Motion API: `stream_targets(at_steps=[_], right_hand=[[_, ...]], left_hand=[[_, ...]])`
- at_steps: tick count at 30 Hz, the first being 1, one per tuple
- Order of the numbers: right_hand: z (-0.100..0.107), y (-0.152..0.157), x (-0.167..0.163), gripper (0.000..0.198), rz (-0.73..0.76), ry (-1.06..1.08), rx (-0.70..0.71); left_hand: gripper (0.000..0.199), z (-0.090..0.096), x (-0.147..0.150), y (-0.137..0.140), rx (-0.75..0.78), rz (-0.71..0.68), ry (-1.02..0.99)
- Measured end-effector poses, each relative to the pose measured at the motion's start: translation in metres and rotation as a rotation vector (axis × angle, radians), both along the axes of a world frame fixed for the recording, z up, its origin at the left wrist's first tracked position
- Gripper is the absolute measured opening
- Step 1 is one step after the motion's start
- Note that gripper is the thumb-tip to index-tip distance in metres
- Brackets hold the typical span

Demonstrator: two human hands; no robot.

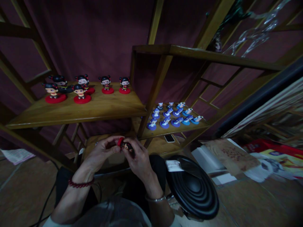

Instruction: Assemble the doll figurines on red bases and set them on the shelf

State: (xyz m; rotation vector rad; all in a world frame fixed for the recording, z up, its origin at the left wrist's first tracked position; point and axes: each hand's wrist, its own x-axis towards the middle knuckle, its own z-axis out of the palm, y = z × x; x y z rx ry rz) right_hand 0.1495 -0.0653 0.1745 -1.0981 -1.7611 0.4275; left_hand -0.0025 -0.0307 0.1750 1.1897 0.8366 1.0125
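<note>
Between my two hands, in front of the lower shelf, is a small figurine [127, 146] with black hair and a red round base [120, 141]. My left hand [104, 150] pinches the red base with thumb and fingers. The fingers of my right hand [139, 156] are closed round the figurine's head and body, which they partly cover. Similar figurines on red bases stand on the wooden shelf [111, 108] ahead, among them one figurine [124, 84] near the right end and another figurine [79, 93] further left.
Several small purple and blue figurines [176, 121] stand in rows on a lower shelf to the right. A phone [169, 138] lies beneath them. Beside my right knee is a round black stool [194, 189] with a white packet [174, 165]. Boxes and bags [232, 154] lie further right.
</note>
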Motion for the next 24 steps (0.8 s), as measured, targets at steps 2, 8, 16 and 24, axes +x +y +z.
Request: stream_targets(at_steps=[2, 8, 16, 24], right_hand=[[0.0000, 0.0008, -0.0003, 0.017, -0.004, 0.001, -0.003], [0.0023, 0.0011, -0.0035, 0.015, -0.031, 0.097, -0.105], [-0.0029, 0.0012, -0.0083, 0.016, 0.014, 0.337, -0.311], [-0.0016, 0.0001, -0.0083, 0.019, 0.113, 0.565, -0.524]], left_hand=[[0.035, -0.0011, -0.0005, 0.0003, 0.008, 0.012, -0.001], [0.037, -0.0012, -0.0019, 0.0003, 0.022, -0.014, 0.003], [0.042, 0.0000, -0.0033, 0.0004, 0.056, -0.036, 0.015], [0.040, 0.0026, -0.0050, 0.0010, 0.106, -0.061, 0.025]])
